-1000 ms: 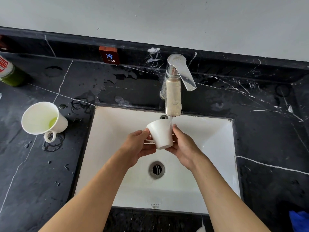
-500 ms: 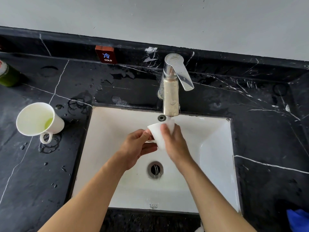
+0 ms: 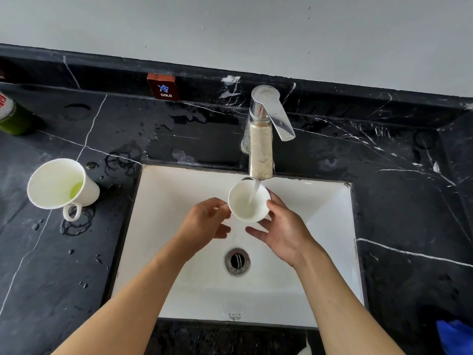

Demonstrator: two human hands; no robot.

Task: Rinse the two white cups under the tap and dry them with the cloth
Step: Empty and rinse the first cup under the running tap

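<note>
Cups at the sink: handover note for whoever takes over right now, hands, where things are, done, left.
Left hand: grips the small cup by its handle side.
Right hand: fingers cradle that cup's other side.
The small cup sits mouth up over the sink, water from the tap running into it.
The second cup lies tilted on the wet counter left of the sink, green liquid inside, untouched.
Blue cloth is at the counter's near right edge.
Done: first rinse under way.
Left: finish it, rinse the second cup, dry both.
</note>
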